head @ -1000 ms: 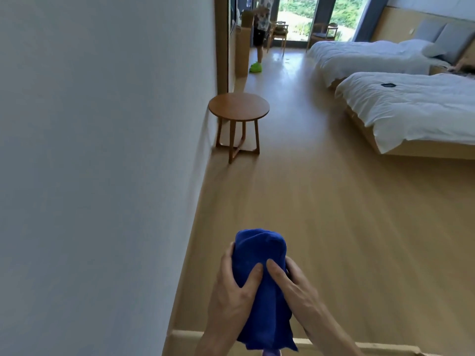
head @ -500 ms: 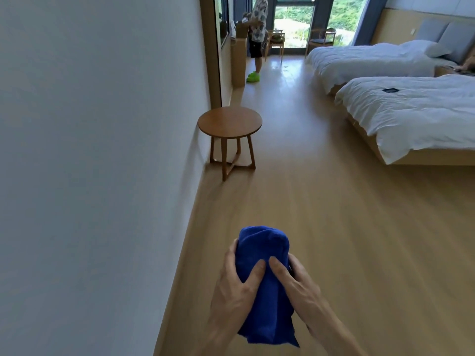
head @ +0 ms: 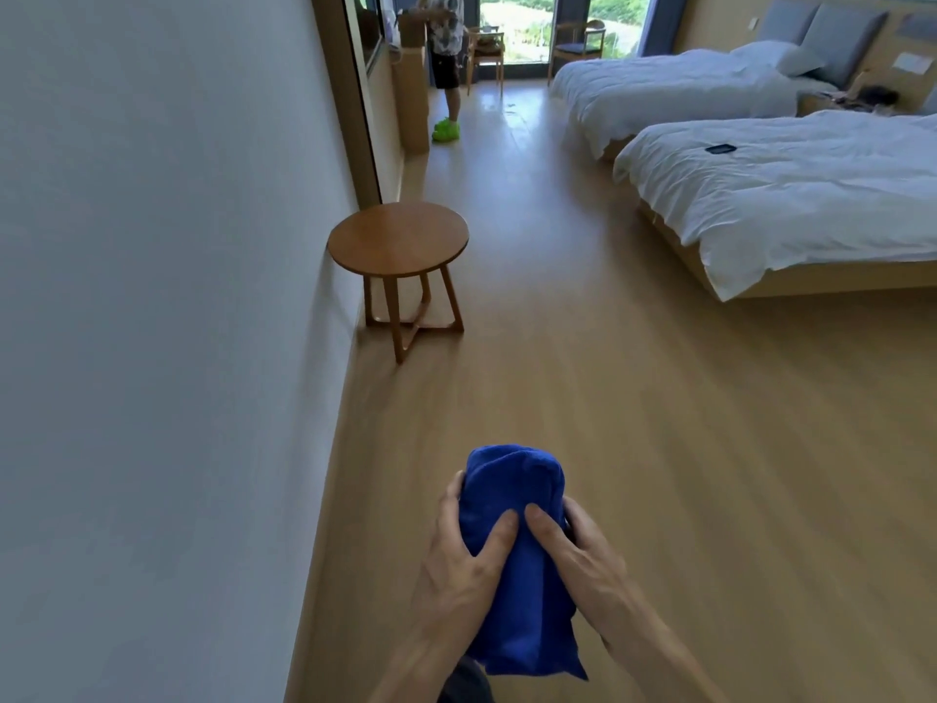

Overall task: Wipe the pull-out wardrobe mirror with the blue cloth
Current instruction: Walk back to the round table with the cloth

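Both the left hand (head: pixel 459 565) and right hand (head: pixel 583 560) grip the folded blue cloth (head: pixel 517 550), which should stay bunched flat until the mirror, not in view, is reached.

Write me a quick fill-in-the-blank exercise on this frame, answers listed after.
1. The left hand and right hand both grip a cloth coloured ____.
2. The wooden side table by the wall has a ____ top.
3. The person at the far end wears bright ____ shoes.
Missing words: blue; round; green.

Left hand (head: pixel 459 565), right hand (head: pixel 583 560) side by side, both gripping blue cloth (head: pixel 517 479), thumbs on top.
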Demonstrator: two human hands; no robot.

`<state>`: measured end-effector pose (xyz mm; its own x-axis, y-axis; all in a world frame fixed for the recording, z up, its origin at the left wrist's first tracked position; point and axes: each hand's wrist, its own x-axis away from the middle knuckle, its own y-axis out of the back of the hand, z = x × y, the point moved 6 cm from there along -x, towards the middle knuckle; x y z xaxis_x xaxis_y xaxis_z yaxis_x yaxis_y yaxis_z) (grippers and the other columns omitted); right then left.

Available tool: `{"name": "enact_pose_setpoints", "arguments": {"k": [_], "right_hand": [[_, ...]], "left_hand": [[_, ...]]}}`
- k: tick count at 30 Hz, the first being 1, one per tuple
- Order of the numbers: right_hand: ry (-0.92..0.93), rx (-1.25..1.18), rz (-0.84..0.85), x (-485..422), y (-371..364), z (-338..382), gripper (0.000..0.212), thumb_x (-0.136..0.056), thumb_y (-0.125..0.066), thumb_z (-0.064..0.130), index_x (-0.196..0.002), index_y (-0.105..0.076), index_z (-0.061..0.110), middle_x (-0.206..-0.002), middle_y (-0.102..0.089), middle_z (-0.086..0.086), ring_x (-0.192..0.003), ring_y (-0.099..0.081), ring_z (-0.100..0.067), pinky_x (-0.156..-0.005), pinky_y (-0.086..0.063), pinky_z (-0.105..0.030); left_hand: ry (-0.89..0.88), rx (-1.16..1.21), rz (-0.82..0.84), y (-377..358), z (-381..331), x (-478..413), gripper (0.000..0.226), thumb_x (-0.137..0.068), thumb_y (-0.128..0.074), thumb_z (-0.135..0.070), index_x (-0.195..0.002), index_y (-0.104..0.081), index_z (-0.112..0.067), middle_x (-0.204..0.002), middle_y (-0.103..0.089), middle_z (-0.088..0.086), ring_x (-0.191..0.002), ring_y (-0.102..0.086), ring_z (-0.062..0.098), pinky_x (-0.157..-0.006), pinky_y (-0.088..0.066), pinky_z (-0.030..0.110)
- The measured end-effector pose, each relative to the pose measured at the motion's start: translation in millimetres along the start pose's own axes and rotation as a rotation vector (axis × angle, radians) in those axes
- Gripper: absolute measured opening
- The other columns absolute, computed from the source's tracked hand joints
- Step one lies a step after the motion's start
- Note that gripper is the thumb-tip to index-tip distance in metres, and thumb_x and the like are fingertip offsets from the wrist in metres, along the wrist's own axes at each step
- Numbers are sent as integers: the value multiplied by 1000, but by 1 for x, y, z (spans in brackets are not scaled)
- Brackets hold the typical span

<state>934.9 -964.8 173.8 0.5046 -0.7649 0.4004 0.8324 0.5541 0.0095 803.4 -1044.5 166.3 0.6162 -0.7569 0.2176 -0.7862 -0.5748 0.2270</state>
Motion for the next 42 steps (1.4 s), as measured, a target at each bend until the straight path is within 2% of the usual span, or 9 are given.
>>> {"name": "enact_pose_setpoints", "arguments": {"k": [6, 9, 11, 14, 19, 24, 28, 34, 42], "right_hand": [[-9, 12, -105, -85, -7, 29, 30, -90, -65, 52, -113, -65, 34, -102, -76, 9, -95, -73, -12, -90, -59, -40], [24, 21, -124, -120, -12, 54, 35, -86, -65, 58, -114, -65, 37, -101, -76, 13, -92, -73, -7, -84, -59, -33], [40, 22, -127, -142, -16, 69, 38, -83, -65, 61, -113, -65, 38, -102, -76, 13, -93, -73, -7, -86, -59, -35], [35, 4, -122, -167, -30, 82, 36, -84, -66, 58, -113, -66, 36, -102, -76, 12, -93, -73, -8, -86, -60, -35], [1, 22, -58, -206, -57, 101, 27, -95, -63, 43, -116, -65, 25, -102, -77, 5, -91, -74, -11, -72, -57, -23], [18, 33, -22, -245, -65, 128, 28, -96, -62, 40, -118, -63, 23, -106, -75, 1, -90, -73, -10, -70, -56, -20], [35, 43, -12, -286, -55, 143, 30, -95, -62, 44, -118, -63, 26, -107, -75, 3, -95, -72, -12, -80, -59, -27], [15, -5, 36, -361, -33, 168, 27, -96, -62, 42, -116, -65, 24, -100, -77, 8, -88, -73, -8, -68, -55, -18], [-1, -12, 54, -461, 16, 209, 26, -96, -62, 41, -116, -65, 25, -102, -77, 7, -91, -73, -10, -74, -58, -24]], "left_hand": [[-19, 12, 73, 0, -18, -100, 89, -72, -65, -75, -148, -37, -40, -127, -61, -20, -109, -63, -4, -88, -55, 21], [-48, 0, 102, 5, -36, -145, 93, -67, -59, -80, -148, -36, -40, -128, -60, -19, -110, -63, 0, -92, -56, 27], [-61, 22, 116, 9, -45, -170, 89, -72, -62, -73, -149, -37, -37, -131, -60, -15, -113, -63, 4, -96, -56, 33], [-58, 46, 123, 20, -50, -196, 82, -78, -65, -67, -149, -38, -36, -132, -60, -13, -115, -63, 6, -99, -55, 36], [-12, 79, 69, 42, -48, -233, 70, -88, -67, -52, -149, -37, -35, -134, -59, -12, -116, -62, 7, -101, -54, 36], [-34, 85, 30, 48, -64, -272, 80, -82, -64, -63, -151, -35, -33, -138, -55, -9, -122, -58, 11, -104, -51, 39], [-40, 53, 14, 40, -74, -312, 98, -66, -58, -81, -150, -35, -36, -137, -55, -12, -121, -58, 8, -103, -53, 39], [-10, 24, -44, 14, -89, -386, 96, -63, -58, -83, -147, -38, -41, -136, -57, -15, -119, -59, 5, -101, -54, 38], [14, 0, -38, -39, -124, -484, 102, -59, -54, -85, -149, -34, -39, -138, -53, -13, -122, -57, 8, -104, -51, 38]]}}
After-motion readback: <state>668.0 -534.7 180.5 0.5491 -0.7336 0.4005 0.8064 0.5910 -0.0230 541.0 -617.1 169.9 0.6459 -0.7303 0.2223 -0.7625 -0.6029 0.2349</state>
